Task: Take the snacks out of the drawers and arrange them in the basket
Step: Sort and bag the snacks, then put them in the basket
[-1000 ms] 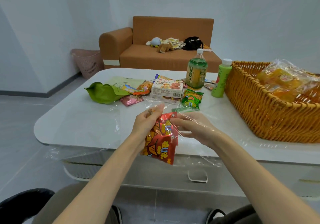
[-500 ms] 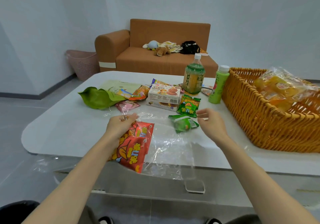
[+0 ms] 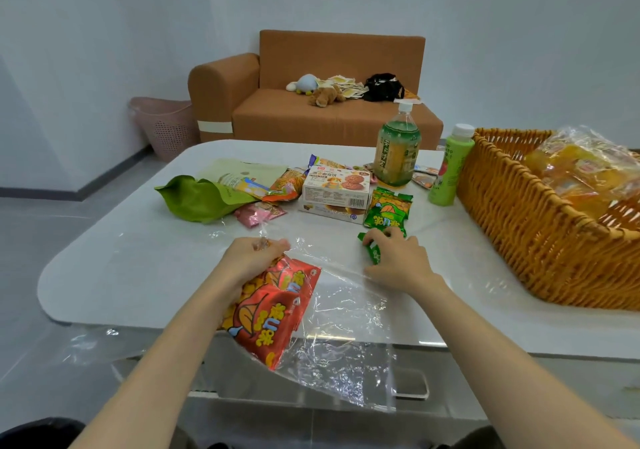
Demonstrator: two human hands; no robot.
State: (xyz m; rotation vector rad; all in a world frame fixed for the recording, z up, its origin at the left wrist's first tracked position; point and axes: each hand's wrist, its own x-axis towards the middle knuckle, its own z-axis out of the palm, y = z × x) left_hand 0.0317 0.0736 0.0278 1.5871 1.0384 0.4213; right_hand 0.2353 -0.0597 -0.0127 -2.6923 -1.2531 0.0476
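The left hand (image 3: 252,258) is clamped on the gathered top of a clear bag (image 3: 349,330), which drapes over the front edge of the worktop (image 3: 138,272) and hangs down in front of it. Inside the bag, just below that hand, lies a red pack (image 3: 273,313), tilted, with its lower end past the worktop edge. The right hand (image 3: 398,261) is apart from the left, palm down on the worktop, its fingers curled over a small green packet (image 3: 373,252) beside the bag. Just behind it lies a second green packet (image 3: 388,211), touching a biscuit box (image 3: 336,188). Left of the box are an orange packet (image 3: 284,185), a pink packet (image 3: 259,213) and a green pouch (image 3: 197,199) lying flat. A tea bottle (image 3: 396,150) stands upright behind the box, and a slim green bottle (image 3: 450,168) stands just beside the basket (image 3: 519,233). The basket sits at the right end of the worktop and already holds clear-wrapped yellow snacks (image 3: 581,171). Across the room stand a sofa (image 3: 332,119) and a pink bin (image 3: 166,126).
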